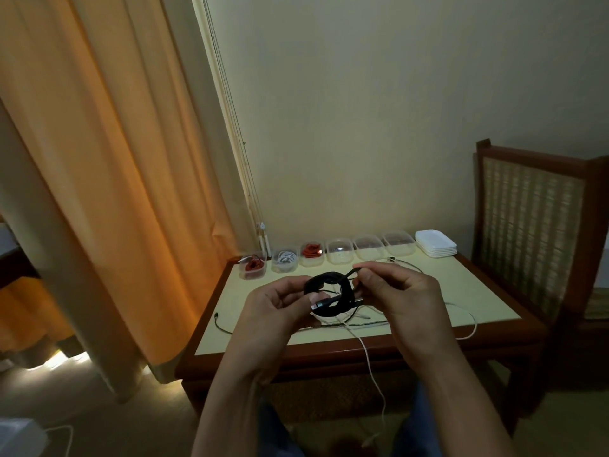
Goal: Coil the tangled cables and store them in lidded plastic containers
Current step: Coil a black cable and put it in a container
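The left hand (pixel 280 306) is gripping a black cable coil (pixel 329 290). Its fingers are curling closely around the coil's near-left side and the thumb is lying by a silvery plug at the coil's near edge. The right hand (pixel 400 291) is pinching the coil's loose strand tightly between thumb and forefinger, just right of the loop. The coil is thick, matte and roughly round, and both hands are holding it above the middle of the table (pixel 478 291), which has a smooth cream top framed in dark glossy wood.

A thin white cable (pixel 366 353) is lying tangled under the hands and trailing off the near edge. A slim dark cable (pixel 221 326) is curving across the left of the tabletop.

Along the far edge a row of clear plastic containers (pixel 340 252) with rounded corners is standing. The three on the left are holding coiled red and white cables. A stack of white lids (pixel 435 244) is sitting at the row's right end.
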`<state>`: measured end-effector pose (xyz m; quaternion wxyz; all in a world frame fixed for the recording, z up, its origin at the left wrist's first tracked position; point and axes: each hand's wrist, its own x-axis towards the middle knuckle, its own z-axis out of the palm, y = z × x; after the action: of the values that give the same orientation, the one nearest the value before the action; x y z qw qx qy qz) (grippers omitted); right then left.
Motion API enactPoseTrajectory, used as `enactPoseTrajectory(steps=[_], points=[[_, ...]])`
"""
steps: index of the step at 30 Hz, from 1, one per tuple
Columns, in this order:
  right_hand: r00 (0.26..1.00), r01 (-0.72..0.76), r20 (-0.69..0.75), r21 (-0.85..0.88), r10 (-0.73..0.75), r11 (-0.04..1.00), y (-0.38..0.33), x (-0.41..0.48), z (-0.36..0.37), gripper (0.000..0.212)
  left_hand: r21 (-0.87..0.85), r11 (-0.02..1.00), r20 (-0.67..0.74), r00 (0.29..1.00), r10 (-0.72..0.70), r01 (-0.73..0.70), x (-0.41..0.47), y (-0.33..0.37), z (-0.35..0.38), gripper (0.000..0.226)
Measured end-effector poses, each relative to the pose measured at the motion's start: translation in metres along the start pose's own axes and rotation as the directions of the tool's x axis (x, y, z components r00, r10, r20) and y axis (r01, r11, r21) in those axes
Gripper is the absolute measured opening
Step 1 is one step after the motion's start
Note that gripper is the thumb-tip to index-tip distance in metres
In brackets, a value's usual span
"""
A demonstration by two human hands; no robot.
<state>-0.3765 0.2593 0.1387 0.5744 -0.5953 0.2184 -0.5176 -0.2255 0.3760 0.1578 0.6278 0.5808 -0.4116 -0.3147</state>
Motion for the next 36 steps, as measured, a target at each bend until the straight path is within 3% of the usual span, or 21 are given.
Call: enactPoseTrajectory(steps=[3, 7, 13, 15, 18, 23, 26, 32, 36], points=[[0.996, -0.052, 0.072, -0.034, 0.054, 0.998, -0.002, -0.002, -0.001, 0.015, -0.159, 0.986, 0.014, 0.998, -0.058, 0.06, 0.0, -0.003, -0.001, 0.037], [0.979, -0.082, 0.184, -0.042, 0.089, 0.996, -0.001, -0.003, -0.003, 0.018, -0.233, 0.969, 0.01, 0.996, -0.087, 0.086, 0.0, -0.003, -0.001, 0.032], [0.917, -0.037, 0.393, -0.09, 0.069, 0.995, -0.01, -0.011, -0.002, 0.048, -0.277, 0.96, -0.07, 0.995, -0.071, 0.049, -0.001, 0.002, 0.007, 0.04], [0.937, -0.004, 0.344, -0.176, 0.065, 0.984, -0.01, -0.013, 0.004, 0.045, -0.277, 0.96, -0.097, 0.993, -0.067, 0.038, -0.001, 0.001, 0.011, 0.041], [0.965, -0.024, 0.25, -0.215, 0.079, 0.976, -0.008, -0.012, 0.011, 0.022, -0.274, 0.96, -0.083, 0.993, -0.085, 0.059, -0.001, 0.001, 0.015, 0.039], [0.964, -0.076, 0.216, -0.326, 0.152, 0.942, -0.008, -0.011, 0.013, 0.005, -0.191, 0.976, 0.007, 0.994, -0.108, 0.107, 0.001, 0.001, 0.011, 0.023], [0.97, -0.121, 0.155, -0.363, 0.188, 0.924, -0.008, -0.011, 0.015, 0.013, -0.181, 0.98, -0.023, 0.996, -0.088, 0.083, -0.001, -0.002, 0.013, 0.023], [0.918, -0.343, 0.165, -0.118, 0.359, 0.932, -0.013, -0.015, 0.027, 0.035, -0.236, 0.971, -0.152, 0.986, -0.066, 0.029, 0.003, -0.009, 0.021, 0.019], [0.922, -0.334, 0.158, -0.138, 0.353, 0.932, -0.007, -0.015, 0.027, 0.047, -0.25, 0.968, -0.218, 0.973, -0.069, 0.012, 0.005, -0.013, 0.021, 0.021]])
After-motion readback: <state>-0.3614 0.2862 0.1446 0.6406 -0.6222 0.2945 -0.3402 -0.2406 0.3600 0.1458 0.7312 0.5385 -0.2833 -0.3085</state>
